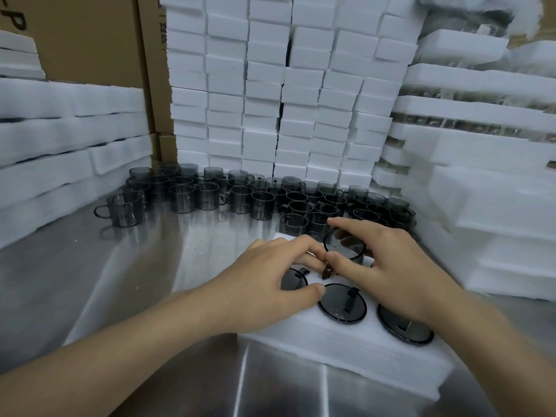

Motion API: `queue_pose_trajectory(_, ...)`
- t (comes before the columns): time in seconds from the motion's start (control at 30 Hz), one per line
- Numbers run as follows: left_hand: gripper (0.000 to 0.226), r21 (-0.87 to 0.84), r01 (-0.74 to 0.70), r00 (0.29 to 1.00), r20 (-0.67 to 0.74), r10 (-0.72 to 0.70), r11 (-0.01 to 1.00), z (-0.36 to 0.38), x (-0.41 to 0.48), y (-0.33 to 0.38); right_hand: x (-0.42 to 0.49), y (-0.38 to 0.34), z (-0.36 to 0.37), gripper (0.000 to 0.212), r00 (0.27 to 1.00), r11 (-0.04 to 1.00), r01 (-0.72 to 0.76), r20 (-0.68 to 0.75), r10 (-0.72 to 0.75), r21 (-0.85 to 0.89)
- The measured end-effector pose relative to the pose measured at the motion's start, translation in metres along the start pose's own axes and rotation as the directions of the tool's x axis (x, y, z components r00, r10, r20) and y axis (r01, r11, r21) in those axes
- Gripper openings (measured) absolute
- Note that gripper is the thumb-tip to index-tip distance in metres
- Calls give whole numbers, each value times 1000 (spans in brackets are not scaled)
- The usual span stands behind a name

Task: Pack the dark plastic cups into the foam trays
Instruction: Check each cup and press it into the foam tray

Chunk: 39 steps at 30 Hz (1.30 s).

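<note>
A white foam tray (346, 356) lies on the metal table in front of me. Three dark cups sit sunk in its holes: one under my left hand (293, 281), one in the middle (342, 303), one at the right (404, 328). My right hand (388, 266) grips the rim of a further dark cup (344, 245) standing in the tray's far row. My left hand (264, 284) rests flat on the tray, fingertips touching that cup's handle next to my right thumb. Many loose dark cups (210, 197) stand in rows behind the tray.
Stacks of white foam blocks (285, 85) form a wall at the back. Foam trays are piled at the left (60, 139) and the right (481, 191). Cardboard boxes (90, 34) stand behind at the left. Bare steel table (90, 281) lies to the left of the tray.
</note>
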State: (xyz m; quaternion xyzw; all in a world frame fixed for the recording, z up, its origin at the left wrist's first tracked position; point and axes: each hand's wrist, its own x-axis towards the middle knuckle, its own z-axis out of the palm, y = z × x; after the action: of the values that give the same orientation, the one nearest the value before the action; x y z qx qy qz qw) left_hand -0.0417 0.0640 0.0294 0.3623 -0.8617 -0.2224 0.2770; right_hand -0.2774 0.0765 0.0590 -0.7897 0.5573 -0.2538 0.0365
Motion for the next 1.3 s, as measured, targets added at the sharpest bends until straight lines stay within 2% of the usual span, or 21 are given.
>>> queue_pose_trajectory(0.2, 30, 18, 3, 1000, -6, -3, 1000, 0, -2, 0, -1, 0, 0, 67, 1000, 1000, 0, -3, 0, 1)
queue_pose_trajectory(0.5, 29, 47, -24, 1000, -11, 25, 999, 1, -2, 1, 0, -4, 2, 65, 1000, 998, 17, 25, -16, -56)
queue_pose_trajectory(1.3, 28, 35, -40, 999, -12, 40, 999, 2, -1, 2, 1, -3, 5, 65, 998, 997, 32, 63, -27, -73)
